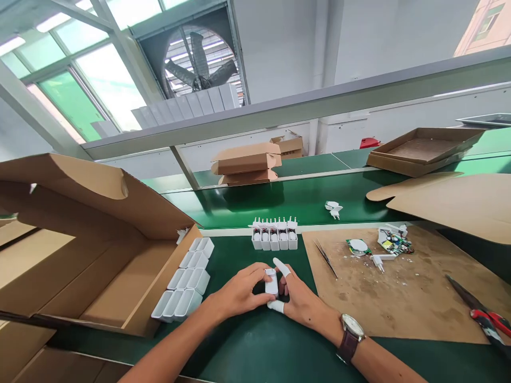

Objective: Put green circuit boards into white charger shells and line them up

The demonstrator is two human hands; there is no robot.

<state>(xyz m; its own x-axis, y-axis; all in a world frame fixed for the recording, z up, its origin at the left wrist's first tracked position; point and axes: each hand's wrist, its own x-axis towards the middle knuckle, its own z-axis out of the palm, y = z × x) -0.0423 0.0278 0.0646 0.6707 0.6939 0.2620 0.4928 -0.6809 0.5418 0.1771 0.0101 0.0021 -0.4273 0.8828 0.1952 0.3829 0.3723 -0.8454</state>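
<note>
Both my hands meet at the front middle of the green table. My left hand [239,292] and my right hand [297,298] together grip a small white charger housing [272,282] held upright between the fingers. White finger cots cover my right index finger and thumb, and a watch sits on that wrist. Just beyond stands a row of several white charger bodies with plug pins up [274,234]. To the left lie several empty white shells [187,284] in rows beside an open cardboard box [99,250].
A brown board [399,298] on the right carries tweezers [325,258], a circuit board [395,243], loose plug parts and red-handled cutters [485,319]. A green conveyor [287,199] runs behind, with a loose white plug [333,208], cardboard boxes and trays farther back.
</note>
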